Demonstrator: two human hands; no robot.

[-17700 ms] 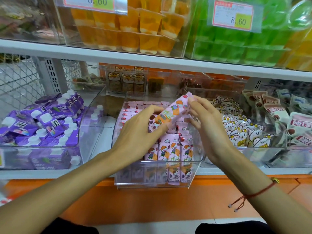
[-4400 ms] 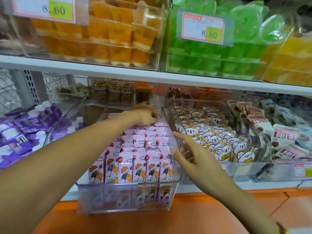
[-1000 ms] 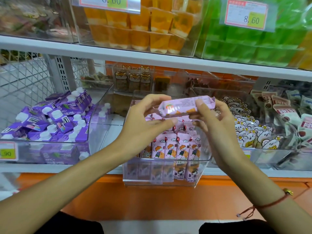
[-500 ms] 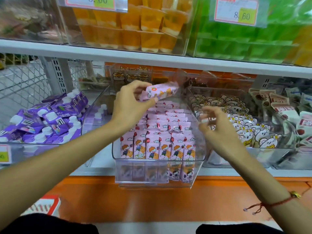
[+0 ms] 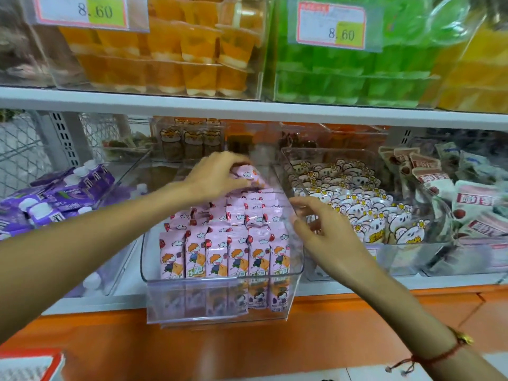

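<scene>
A clear plastic bin (image 5: 220,301) pulled partly off the lower shelf holds rows of upright pink snack packets (image 5: 225,251) with a cartoon child on them. My left hand (image 5: 217,177) reaches to the back of the bin and grips one pink packet (image 5: 251,176) at the rear row, tilted. My right hand (image 5: 327,232) hovers at the bin's right wall with fingers spread and loosely bent, holding nothing.
Left of the bin lies a clear bin of purple pouches (image 5: 60,193). To the right are bins of white bear packets (image 5: 365,213) and red-white packets (image 5: 467,199). The upper shelf (image 5: 247,108) carries orange and green jelly cups with price tags (image 5: 332,26).
Half a second ago my left hand held the packet above the bin; now it has lowered the packet to the rear row. My right hand dropped toward the bin's right wall.
</scene>
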